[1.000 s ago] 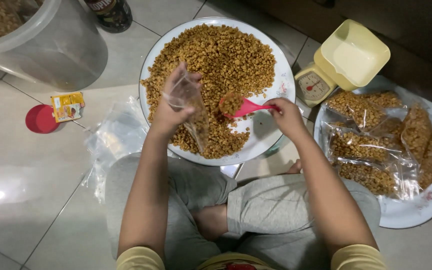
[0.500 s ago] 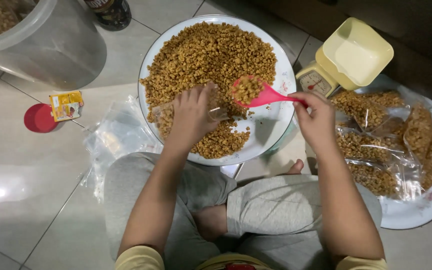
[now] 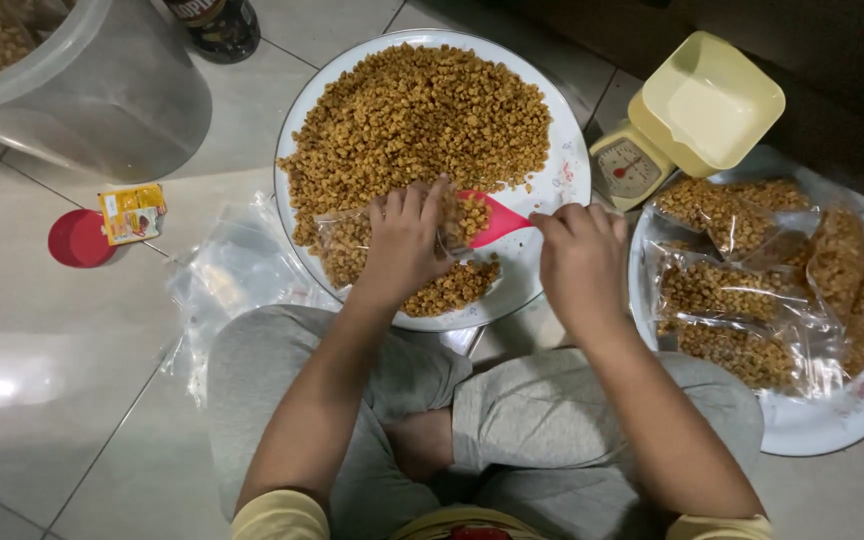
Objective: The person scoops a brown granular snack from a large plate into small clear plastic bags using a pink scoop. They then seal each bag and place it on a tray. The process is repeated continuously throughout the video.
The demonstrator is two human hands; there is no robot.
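Since half a second ago: scoop swung down from about 1 o'clock of the left hand to meet the bag mouth; the left hand barely shifted
Left hand [image 3: 404, 240]: fingers curled, pinching the mouth of a clear plastic bag [image 3: 347, 245] laid on the heap
Right hand [image 3: 580, 262]: closed round the handle of a pink scoop [image 3: 492, 222], its bowl at the bag opening, loaded with snack
Snack [image 3: 417, 115]: small golden-brown pieces piled on a round white tray [image 3: 562, 185] at 12 o'clock of the person's knees
Handling: bag looks thin, limp and slippery; best held at the rim, both sides, to keep it open; the pieces seem light, loose and quick to spill
At 3 o'clock: filled bags [image 3: 722, 290] on a second tray; yellow kitchen scale [image 3: 692, 115] behind
At 9 o'clock: spare empty bags [image 3: 232, 270]; red lid [image 3: 77, 238]; clear tub [image 3: 72, 70] at 10
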